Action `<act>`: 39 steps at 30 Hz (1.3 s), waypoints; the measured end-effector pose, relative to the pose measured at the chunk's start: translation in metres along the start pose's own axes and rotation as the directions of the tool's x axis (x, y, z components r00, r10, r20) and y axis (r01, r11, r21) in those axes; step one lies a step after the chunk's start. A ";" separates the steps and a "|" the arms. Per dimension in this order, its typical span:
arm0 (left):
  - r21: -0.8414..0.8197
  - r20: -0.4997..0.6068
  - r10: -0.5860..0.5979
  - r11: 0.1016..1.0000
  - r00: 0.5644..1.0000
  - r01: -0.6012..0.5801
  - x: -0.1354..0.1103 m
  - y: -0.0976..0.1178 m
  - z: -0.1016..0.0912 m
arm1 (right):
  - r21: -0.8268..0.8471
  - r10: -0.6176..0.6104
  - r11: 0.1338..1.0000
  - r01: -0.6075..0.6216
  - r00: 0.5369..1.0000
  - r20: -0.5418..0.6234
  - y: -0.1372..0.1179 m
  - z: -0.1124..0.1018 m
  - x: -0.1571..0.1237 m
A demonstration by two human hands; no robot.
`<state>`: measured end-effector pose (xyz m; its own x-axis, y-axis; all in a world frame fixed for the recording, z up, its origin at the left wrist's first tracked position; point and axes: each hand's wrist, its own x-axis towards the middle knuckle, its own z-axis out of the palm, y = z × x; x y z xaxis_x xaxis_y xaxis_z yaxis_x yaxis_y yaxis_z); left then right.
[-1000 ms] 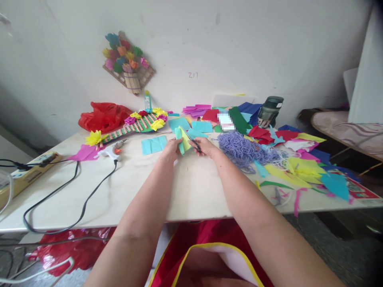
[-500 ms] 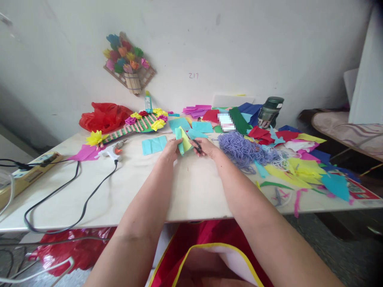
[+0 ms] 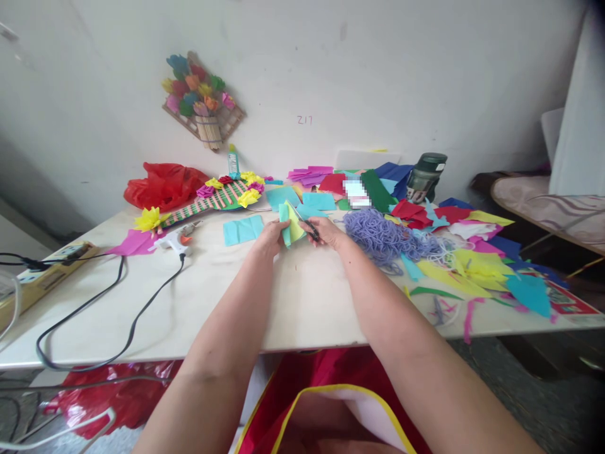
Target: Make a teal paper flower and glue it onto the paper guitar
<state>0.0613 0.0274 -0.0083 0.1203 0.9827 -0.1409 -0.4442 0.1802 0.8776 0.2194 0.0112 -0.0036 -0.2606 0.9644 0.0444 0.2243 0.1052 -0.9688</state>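
Note:
Over the middle of the table, my left hand (image 3: 273,236) is closed on a folded piece of blue and yellow-green paper (image 3: 293,228). Black-handled scissors (image 3: 311,229) are gripped in my right hand (image 3: 326,232), with the blades lying against the paper's right side. Whether the blades are open is too small to tell. A light-blue paper piece (image 3: 243,230) lies left of my left hand, and more blue sheets (image 3: 319,201) lie just behind both hands. Purple yarn (image 3: 378,236) is heaped to the right of my right hand.
A guitar-shaped craft (image 3: 212,203) with paper flowers lies at the back left, near a glue gun (image 3: 176,241) and its trailing cord. A power strip (image 3: 47,277) sits at the left edge. Paper scraps (image 3: 482,268) and a dark bottle (image 3: 426,178) occupy the right.
The scissors have shifted slightly against the folded paper, their blades now showing more along its edge. Both hands stay in nearly the same place.

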 end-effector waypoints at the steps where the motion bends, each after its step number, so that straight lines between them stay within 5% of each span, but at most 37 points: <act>1: -0.002 0.005 0.001 1.000 1.000 -0.001 0.000 0.000 0.000 | -0.002 0.000 1.000 0.000 1.000 -0.009 -0.001 0.001 0.000; 39: 0.001 -0.004 -0.003 1.000 1.000 0.003 0.000 0.000 0.001 | 0.028 -0.006 1.000 0.008 0.997 -0.074 0.004 0.007 0.007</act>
<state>0.0625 0.0272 -0.0077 0.1179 0.9824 -0.1450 -0.4434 0.1827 0.8775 0.2116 0.0164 -0.0085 -0.1916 0.9791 0.0683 0.1954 0.1063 -0.9750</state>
